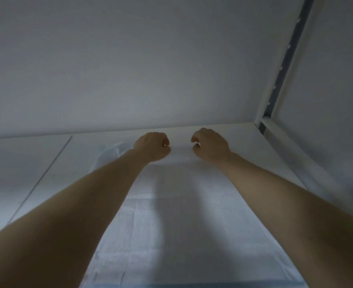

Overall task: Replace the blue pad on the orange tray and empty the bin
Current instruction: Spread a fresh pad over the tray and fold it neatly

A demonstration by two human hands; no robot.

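Observation:
A pale pad (181, 225) with a blue rim along its near edge lies spread out lengthwise ahead of me, white side up. Both my arms reach over it to its far edge. My left hand (152, 146) and my right hand (210, 145) are a short gap apart, fingers curled, each pinching the pad's far edge close to the wall. A crumpled blue corner of the pad (111, 151) shows just left of my left wrist. No orange tray or bin is in sight.
A plain white wall (130, 69) rises right behind the pad's far edge. A white frame with a dark slotted rail (283, 65) runs up the right corner. White flat surface (26, 167) with a thin seam lies to the left.

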